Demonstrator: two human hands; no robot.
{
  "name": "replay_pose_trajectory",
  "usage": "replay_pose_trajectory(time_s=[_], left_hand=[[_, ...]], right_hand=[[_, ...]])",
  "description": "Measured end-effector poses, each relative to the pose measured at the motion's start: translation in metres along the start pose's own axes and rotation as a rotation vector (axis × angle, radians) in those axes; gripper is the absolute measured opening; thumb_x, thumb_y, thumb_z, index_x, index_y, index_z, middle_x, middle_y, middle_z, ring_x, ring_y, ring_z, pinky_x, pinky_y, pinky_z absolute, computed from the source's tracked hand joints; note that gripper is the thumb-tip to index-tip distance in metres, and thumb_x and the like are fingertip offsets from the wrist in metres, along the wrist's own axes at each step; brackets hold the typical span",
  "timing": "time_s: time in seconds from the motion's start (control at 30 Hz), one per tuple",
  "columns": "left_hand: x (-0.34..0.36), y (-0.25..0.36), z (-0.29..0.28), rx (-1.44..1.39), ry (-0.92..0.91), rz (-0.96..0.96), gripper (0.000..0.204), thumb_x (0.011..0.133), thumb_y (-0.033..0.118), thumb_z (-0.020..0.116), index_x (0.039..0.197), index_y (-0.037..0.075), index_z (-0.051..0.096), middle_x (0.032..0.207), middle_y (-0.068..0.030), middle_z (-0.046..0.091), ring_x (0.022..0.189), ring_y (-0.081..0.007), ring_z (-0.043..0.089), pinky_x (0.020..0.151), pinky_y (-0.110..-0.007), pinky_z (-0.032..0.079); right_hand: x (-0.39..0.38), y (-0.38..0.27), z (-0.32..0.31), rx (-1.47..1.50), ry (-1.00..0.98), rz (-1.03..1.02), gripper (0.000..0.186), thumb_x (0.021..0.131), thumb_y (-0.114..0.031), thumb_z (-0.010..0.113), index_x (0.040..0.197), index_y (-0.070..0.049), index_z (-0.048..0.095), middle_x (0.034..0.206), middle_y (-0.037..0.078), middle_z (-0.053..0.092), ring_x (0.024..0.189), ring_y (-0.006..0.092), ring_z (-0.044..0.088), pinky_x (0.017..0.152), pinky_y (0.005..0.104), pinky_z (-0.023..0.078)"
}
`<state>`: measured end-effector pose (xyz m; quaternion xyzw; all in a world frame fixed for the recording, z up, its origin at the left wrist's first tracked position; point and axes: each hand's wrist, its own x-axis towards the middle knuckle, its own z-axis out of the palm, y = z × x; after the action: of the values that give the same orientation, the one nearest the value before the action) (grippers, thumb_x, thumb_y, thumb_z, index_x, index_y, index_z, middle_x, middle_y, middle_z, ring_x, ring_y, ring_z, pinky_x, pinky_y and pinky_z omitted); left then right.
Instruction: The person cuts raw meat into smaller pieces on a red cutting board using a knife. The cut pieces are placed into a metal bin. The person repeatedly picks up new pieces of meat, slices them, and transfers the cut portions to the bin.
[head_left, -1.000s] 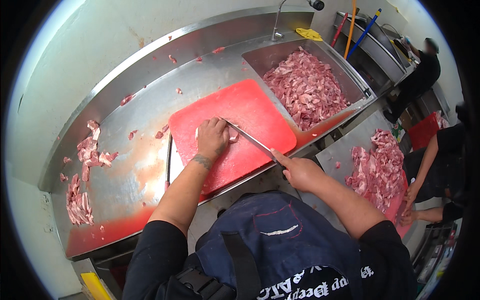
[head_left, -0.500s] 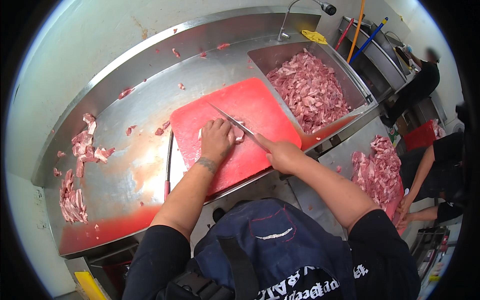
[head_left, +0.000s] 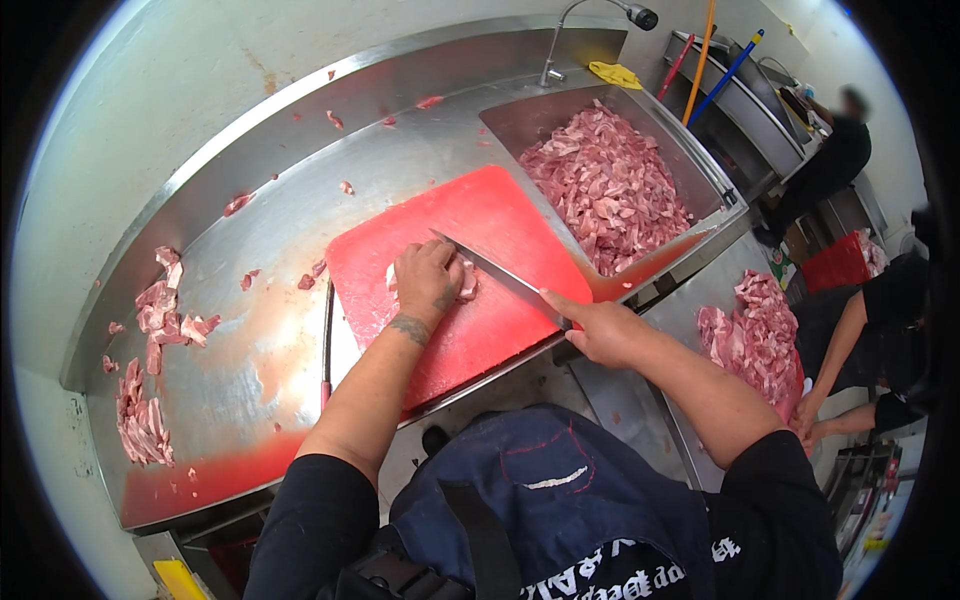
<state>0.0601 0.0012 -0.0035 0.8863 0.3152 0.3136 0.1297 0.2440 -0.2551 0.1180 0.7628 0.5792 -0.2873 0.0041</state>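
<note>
Pressed on a piece of raw meat, my left hand has its fingers curled over it at the red cutting board. My right hand grips a long knife, whose blade lies diagonally across the meat just beside my left fingertips. Part of the meat is hidden under the hand. A thin rod with a red handle rests at the board's left side on the steel counter.
Meat chunks and strips lie left; cut meat fills the sink behind the board, near a faucet and yellow cloth. At right, a co-worker's hands are beside another pile; another person stands farther back.
The knife reached farther forward half a second ago and is now drawn back rightward with my right hand. My left hand stays on the meat. The whole view has shifted slightly.
</note>
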Motion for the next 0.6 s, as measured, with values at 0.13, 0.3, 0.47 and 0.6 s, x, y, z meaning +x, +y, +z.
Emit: replay_pose_trajectory(time_s=[0.13,0.3,0.47,0.6], left_hand=[[0.001,-0.001,0.002,-0.002,0.020,0.020,0.015,0.087,0.021,0.074,0.096,0.009,0.080,0.103,-0.0066,0.078,0.102,-0.0333,0.066,0.095,-0.048,0.050],[-0.002,-0.003,0.000,-0.001,-0.004,0.070,0.018,0.089,0.021,0.073,0.102,0.009,0.079,0.107,-0.0077,0.077,0.104,-0.0338,0.066,0.096,-0.048,0.049],[-0.022,-0.007,-0.017,-0.035,0.088,0.042,0.026,0.089,0.021,0.075,0.112,0.009,0.074,0.114,-0.0127,0.069,0.113,-0.0365,0.062,0.100,-0.051,0.048],[-0.036,-0.007,-0.031,0.000,0.054,0.088,0.028,0.089,0.019,0.075,0.114,0.008,0.072,0.117,-0.0149,0.066,0.114,-0.0388,0.061,0.100,-0.051,0.048]], right_hand=[[0.034,-0.019,0.001,0.135,-0.026,-0.014,0.081,0.105,-0.020,0.059,0.175,-0.029,0.019,0.126,0.030,0.071,0.111,0.0458,0.071,0.098,0.0503,0.056],[0.119,-0.051,0.000,0.136,0.066,-0.052,0.082,0.103,-0.020,0.059,0.175,-0.028,0.020,0.132,0.031,0.069,0.116,0.0462,0.069,0.101,0.0528,0.055],[0.097,-0.027,0.018,0.108,0.046,-0.029,0.081,0.103,-0.019,0.061,0.174,-0.026,0.023,0.131,0.030,0.069,0.114,0.0471,0.069,0.099,0.0535,0.055],[0.034,-0.010,0.026,0.030,0.049,-0.026,0.078,0.105,-0.018,0.060,0.174,-0.026,0.024,0.124,0.026,0.071,0.107,0.0471,0.070,0.095,0.0540,0.056]])
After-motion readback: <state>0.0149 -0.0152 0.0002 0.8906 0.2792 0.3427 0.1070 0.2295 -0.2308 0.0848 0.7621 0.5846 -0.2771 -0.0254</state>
